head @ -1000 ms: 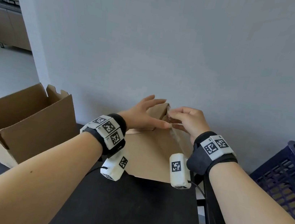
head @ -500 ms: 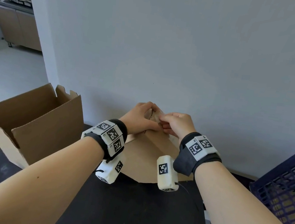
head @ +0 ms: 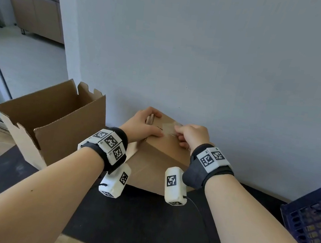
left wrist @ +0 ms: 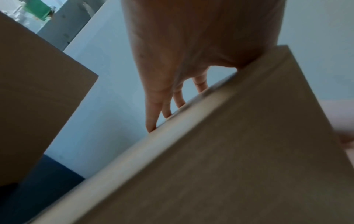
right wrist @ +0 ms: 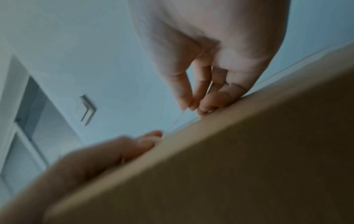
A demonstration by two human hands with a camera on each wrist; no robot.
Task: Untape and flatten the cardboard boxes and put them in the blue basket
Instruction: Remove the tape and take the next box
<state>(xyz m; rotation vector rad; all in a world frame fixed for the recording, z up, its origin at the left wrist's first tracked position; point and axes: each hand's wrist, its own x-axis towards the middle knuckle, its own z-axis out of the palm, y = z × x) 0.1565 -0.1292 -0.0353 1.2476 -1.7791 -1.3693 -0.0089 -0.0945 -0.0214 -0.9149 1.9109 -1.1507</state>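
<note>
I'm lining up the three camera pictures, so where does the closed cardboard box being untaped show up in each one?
Head: closed box sits centre, against the wall, under both hands.
Left wrist: closed box fills the lower right; left hand rests on its top edge.
Right wrist: closed box fills the lower right; right hand pinches clear tape above its edge.
Shared landmark: the box's top edge under the fingers.

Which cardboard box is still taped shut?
The smaller closed box under both hands, with clear tape across its top. The bigger box to its left stands open, flaps up.
</note>
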